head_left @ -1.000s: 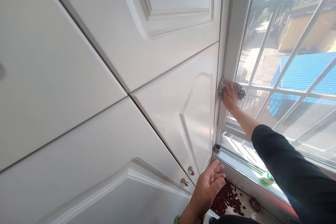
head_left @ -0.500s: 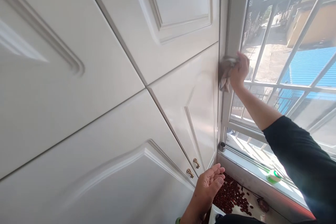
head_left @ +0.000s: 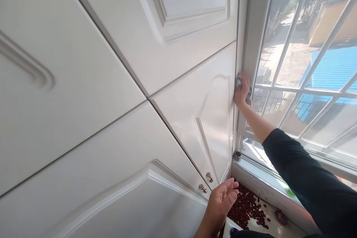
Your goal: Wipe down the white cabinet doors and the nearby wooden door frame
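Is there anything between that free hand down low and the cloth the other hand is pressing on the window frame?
Nothing visible. The left hand hangs open below; the right hand presses the cloth to the window frame, with only cabinet door alongside.

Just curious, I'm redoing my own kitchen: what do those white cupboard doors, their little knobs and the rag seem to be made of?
The cupboard doors look like glossy white moulded board, perhaps lacquered or foil-wrapped: they shine and reflect the window light. The knobs seem brass-coloured metal, small and gleaming. The rag in the right hand looks like soft grey cloth, crumpled.
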`<state>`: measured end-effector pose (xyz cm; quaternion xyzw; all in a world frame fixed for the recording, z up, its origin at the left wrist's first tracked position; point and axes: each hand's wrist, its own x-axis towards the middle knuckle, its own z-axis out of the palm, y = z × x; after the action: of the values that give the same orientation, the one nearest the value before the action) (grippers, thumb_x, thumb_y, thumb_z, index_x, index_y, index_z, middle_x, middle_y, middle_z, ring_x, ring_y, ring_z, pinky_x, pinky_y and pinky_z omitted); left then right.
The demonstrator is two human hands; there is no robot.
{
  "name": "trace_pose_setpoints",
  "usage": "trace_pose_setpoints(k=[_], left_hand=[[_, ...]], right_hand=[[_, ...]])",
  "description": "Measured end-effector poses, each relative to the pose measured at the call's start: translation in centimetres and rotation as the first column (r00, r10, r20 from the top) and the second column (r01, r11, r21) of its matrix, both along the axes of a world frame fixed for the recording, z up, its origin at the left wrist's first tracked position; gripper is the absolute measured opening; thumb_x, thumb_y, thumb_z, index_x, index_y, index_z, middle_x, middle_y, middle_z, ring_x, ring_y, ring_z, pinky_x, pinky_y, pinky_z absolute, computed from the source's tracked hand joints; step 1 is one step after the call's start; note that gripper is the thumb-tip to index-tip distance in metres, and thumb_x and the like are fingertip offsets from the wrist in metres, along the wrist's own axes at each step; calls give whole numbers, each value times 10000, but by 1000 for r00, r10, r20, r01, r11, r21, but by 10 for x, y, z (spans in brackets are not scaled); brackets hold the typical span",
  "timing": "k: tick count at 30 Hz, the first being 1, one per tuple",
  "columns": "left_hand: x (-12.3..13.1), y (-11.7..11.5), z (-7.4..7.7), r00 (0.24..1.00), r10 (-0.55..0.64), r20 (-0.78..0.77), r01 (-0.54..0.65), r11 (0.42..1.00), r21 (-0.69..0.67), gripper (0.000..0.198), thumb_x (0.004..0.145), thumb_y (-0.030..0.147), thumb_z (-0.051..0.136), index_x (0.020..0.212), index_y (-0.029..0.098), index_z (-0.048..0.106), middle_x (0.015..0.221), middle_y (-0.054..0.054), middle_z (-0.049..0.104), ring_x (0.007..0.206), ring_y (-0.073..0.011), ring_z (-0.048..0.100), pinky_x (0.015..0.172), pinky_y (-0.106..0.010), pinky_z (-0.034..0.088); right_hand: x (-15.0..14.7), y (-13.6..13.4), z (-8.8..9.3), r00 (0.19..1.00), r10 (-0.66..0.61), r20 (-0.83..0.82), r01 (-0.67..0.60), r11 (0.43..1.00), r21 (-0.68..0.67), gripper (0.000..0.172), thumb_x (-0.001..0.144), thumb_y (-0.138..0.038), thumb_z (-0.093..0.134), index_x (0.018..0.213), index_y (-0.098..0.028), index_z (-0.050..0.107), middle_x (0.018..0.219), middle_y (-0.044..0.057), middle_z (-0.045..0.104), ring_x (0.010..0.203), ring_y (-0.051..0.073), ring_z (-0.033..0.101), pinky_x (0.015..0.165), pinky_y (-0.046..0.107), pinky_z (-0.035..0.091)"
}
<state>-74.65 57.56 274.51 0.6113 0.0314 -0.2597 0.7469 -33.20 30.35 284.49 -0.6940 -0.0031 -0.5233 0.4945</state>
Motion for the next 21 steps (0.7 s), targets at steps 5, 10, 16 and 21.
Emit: trace_pose_setpoints(k=[5,10,16,21], left_hand=[[2,-5,-7,999,-46,13,46,999,19,1187,756,874,962,1645,131,704,1645,-276,703,1528,-459,696,1372,-610,482],[-4,2,-22,999,25,28,-27,998,49,1236,685,943,951,1586,119,755,1585,-296,739,1493,-481,718,1343,-639,500],[-7,14,-21,999,20,48,-23,998,59,1266,662,967,944,1583,118,760,1597,-302,728,1532,-487,687,1354,-628,486],[-15,23,-16,995,91,43,-94,993,69,1220,698,966,924,1571,129,768,1593,-293,735,1543,-479,683,1366,-628,474]], right_hand=[[-80,-3,-109,790,114,-603,-31,989,146,479,921,-271,548,1284,-221,856,1366,148,818,1431,346,704,1259,506,555],[-88,-44,-68,792,20,-610,145,965,220,325,959,-508,657,903,-204,758,835,123,719,1049,380,732,1035,527,598],[-18,-61,157,992,-81,93,62,980,189,535,1092,-245,523,1611,-134,592,1568,118,674,1449,190,655,1292,353,506],[77,-91,365,895,242,375,-139,950,-281,814,926,-138,326,1701,-87,571,1738,51,563,1766,250,362,1400,445,195]])
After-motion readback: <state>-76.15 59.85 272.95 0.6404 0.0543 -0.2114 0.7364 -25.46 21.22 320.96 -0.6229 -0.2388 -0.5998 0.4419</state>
